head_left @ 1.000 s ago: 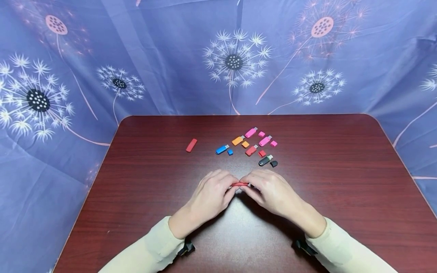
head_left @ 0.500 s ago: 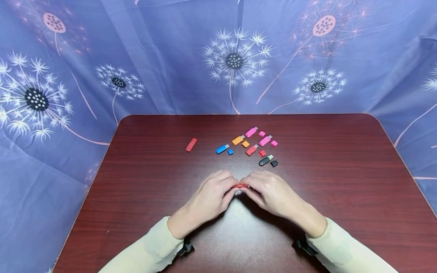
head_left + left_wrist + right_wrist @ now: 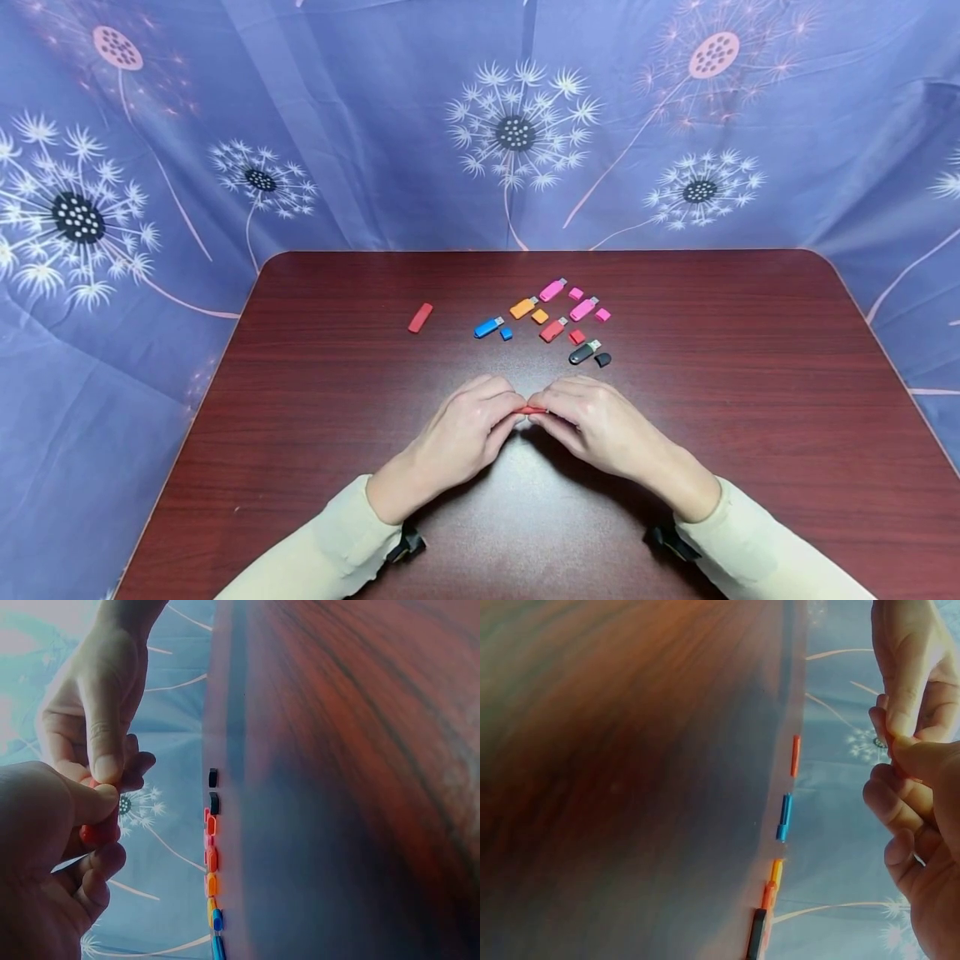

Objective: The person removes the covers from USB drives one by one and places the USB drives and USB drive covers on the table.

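Both hands meet over the middle of the table, pinching one small red USB flash drive [image 3: 533, 410] between thumbs and fingers. My left hand [image 3: 472, 425] grips its left part, and my right hand [image 3: 600, 421] grips the right part. In the left wrist view a red end of the flash drive [image 3: 100, 831] shows below the left thumb; the rest is mostly covered by fingers. From the right wrist, the right hand [image 3: 934, 817] hides nearly all of it, with the left hand [image 3: 913, 671] beyond.
Uncapped USB drives lie beyond the hands with caps beside them: blue [image 3: 488, 327], orange [image 3: 523, 307], red [image 3: 552, 330], black [image 3: 583, 352] and two pink, one the farther pink drive [image 3: 552, 290]. A capped red drive [image 3: 421, 317] lies apart at left. A dandelion-print cloth [image 3: 375, 125] hangs behind the table.
Both hands keep their grip on the red USB flash drive and stay almost in place. The drive shifts only slightly between the fingertips. The drives on the table have not moved.
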`<state>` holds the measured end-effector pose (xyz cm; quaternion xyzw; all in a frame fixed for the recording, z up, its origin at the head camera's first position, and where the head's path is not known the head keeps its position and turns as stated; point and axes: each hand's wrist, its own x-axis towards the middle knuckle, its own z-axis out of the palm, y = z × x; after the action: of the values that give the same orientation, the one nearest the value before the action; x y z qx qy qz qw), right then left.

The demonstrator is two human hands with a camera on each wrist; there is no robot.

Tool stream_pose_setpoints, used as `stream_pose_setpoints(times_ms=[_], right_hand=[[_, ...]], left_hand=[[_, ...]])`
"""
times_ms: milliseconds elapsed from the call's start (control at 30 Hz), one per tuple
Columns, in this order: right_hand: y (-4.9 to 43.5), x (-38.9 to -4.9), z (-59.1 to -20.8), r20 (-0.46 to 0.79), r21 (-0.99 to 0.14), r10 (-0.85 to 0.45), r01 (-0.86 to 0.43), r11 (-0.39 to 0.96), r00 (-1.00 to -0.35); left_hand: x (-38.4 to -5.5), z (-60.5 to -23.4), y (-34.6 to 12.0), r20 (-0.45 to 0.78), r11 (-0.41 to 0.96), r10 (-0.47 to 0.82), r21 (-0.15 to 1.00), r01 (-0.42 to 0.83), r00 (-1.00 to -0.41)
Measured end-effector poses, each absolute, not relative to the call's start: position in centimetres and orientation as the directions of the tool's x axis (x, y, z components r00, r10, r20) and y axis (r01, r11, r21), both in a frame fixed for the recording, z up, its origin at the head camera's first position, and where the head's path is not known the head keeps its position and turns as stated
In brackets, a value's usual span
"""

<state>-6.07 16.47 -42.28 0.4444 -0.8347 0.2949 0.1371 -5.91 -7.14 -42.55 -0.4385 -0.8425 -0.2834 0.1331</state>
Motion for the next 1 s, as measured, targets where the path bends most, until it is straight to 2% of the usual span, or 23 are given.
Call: stream_pose_setpoints(times_ms=[467, 733, 1000], right_hand=[[16.63, -6.14, -42.17, 0.499, -0.376, -0.674, -0.837, 0.397, -0.545], [16.49, -6.05, -42.17, 0.499, -0.374, -0.658, -0.825, 0.423, -0.564], [16.16, -6.07, -42.39, 0.521, -0.347, -0.631, -0.818, 0.459, -0.575]], left_hand=[[-5.91, -42.60, -7.29, 0.488, 0.434, 0.671, 0.352, 0.829, -0.558], [-5.76, -42.45, -7.22, 0.475, 0.460, 0.660, 0.356, 0.813, -0.582], [-5.68, -42.58, -7.08, 0.501, 0.502, 0.635, 0.312, 0.807, -0.589]])
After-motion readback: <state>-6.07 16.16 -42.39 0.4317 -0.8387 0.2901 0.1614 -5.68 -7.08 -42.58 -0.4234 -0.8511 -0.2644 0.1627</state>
